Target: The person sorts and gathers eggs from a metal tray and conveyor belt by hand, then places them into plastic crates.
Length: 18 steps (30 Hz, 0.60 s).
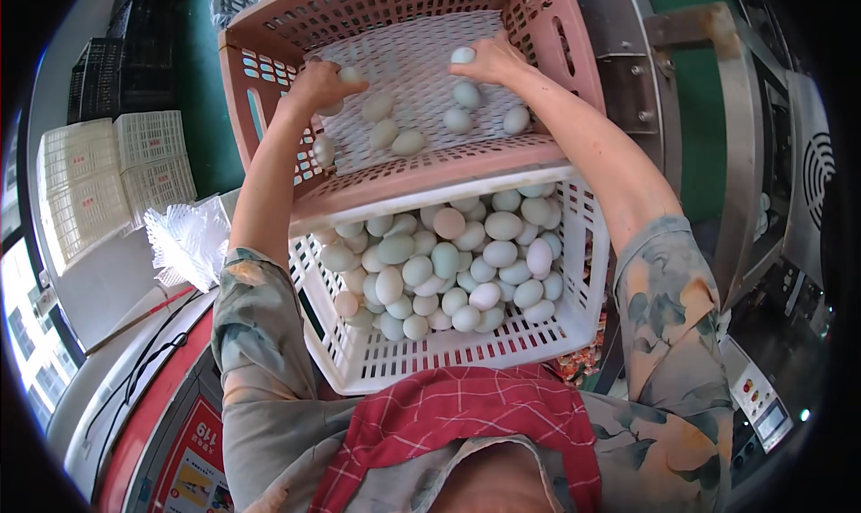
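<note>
Both my arms reach into a pink slatted crate (404, 183) lined with a white woven mat (408, 56). My left hand (316, 84) is closed round a pale egg (349, 74) at the mat's left side, and another egg (332, 108) shows just under its thumb. At the right side my right hand (495, 60) is closed on a whitish egg (463, 56); its far fingers are partly hidden. Several loose eggs (408, 143) lie on the mat between and below my hands. Nearer me, a white slatted crate (587, 271) holds a heap of pale green, white and pinkish eggs (446, 260).
White plastic baskets (81, 168) are stacked at the left beside dark crates (94, 78). A crumpled white mesh piece (186, 242) and black cables (148, 360) lie nearer. Metal machine framing (731, 136) stands at the right, with a small control panel (755, 392) below it.
</note>
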Motion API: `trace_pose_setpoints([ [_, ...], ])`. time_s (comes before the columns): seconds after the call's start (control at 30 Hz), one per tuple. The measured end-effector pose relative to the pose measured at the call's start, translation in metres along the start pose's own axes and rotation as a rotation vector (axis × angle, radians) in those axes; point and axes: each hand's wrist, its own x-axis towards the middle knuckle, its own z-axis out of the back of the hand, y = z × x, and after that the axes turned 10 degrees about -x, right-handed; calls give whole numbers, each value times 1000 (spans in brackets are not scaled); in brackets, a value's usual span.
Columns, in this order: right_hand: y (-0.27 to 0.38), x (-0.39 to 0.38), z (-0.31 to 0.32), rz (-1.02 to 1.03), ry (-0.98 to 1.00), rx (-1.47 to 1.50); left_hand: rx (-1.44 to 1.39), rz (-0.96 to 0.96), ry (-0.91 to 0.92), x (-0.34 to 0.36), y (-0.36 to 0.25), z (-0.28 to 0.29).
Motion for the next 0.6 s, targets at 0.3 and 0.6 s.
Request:
trace_pose_setpoints([
  [0.3, -43, 27, -48, -5, 43, -131, 67, -5, 40, 41, 21, -38],
  [0.6, 5, -77, 53, 179, -17, 1506, -688, -517, -85, -29, -94, 42],
])
